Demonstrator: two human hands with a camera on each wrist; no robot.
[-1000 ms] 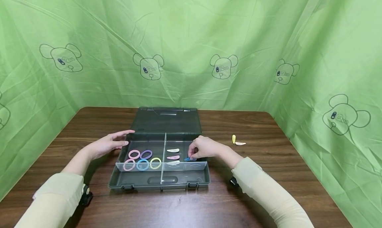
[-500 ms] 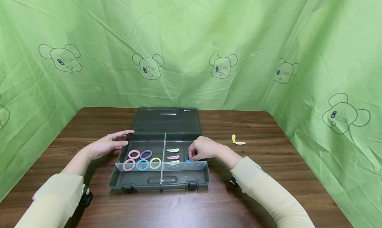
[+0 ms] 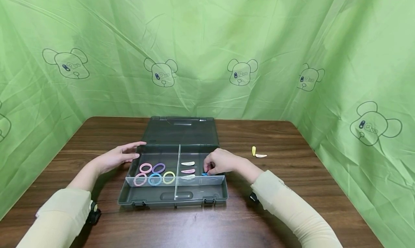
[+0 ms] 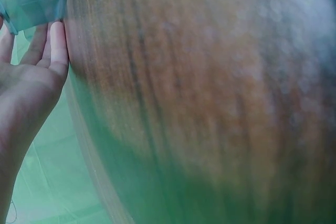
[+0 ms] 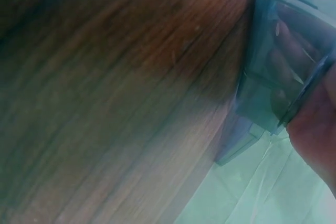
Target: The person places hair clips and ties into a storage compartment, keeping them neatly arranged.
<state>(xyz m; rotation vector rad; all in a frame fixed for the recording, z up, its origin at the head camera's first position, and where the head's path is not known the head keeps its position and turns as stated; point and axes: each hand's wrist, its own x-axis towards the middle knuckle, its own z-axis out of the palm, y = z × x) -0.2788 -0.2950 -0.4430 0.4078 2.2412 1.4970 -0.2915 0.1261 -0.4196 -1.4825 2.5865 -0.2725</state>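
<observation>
A dark translucent organizer box (image 3: 152, 149) lies with its lid folded back on the table. My left hand (image 3: 111, 158) rests against its left wall, fingers extended; the left wrist view also shows this hand (image 4: 31, 82) at the box. Inside the right back compartment, the curled fingers of my right hand (image 3: 222, 161) pinch a blue hair clip (image 3: 204, 174), mostly covered by the fingertips. Left of it lie a cream hair clip (image 3: 188, 163), a pink hair clip (image 3: 188, 171) and a white hair clip (image 3: 188, 177). The right wrist view shows those fingers (image 5: 294, 51) through the box wall.
Several hair ties, among them a purple hair tie (image 3: 159, 164) and a yellow hair tie (image 3: 169, 172), lie in the left back compartment. A yellow hair clip (image 3: 254, 151) and a pale hair clip (image 3: 261, 156) lie right of the box. Clear dividers (image 3: 201, 180) separate the compartments.
The blue hair clip has shifted slightly toward the front divider under my right fingers, which stay nearly in place. My left hand has not moved.
</observation>
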